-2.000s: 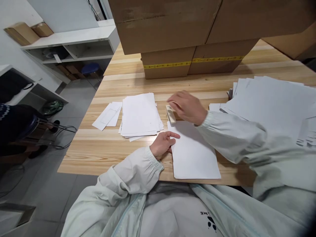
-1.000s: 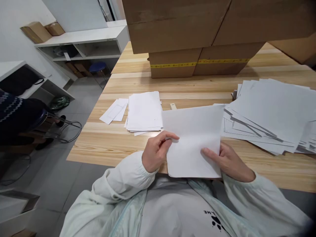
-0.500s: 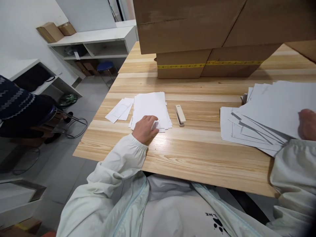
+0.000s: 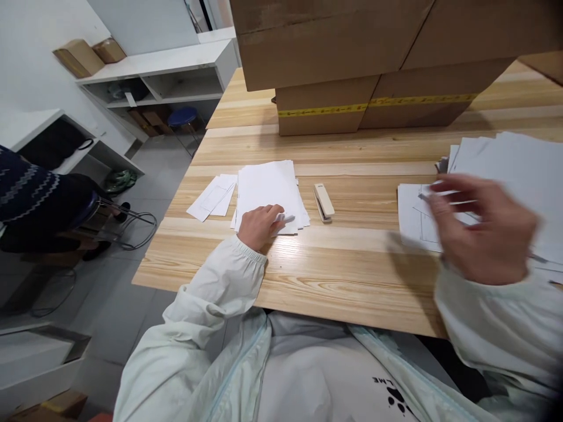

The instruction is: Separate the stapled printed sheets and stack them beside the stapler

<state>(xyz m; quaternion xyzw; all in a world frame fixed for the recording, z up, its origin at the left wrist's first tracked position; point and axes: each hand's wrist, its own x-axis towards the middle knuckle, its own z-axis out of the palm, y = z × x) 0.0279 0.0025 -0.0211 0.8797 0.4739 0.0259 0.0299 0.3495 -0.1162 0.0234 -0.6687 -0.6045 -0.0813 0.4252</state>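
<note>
Pale mint-white zip-up jacket, elastic gathered cuffs, and there's a small black paw-print logo on the chest.

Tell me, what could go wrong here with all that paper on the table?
The loose heap of sheets on the right is fanned out unevenly, so the right hand, blurred above it, might drag several sheets at once or push some off the table. The left hand rests only on the near corner of the neat stack, which could skew. The stapler lies close by and might get knocked.
</note>
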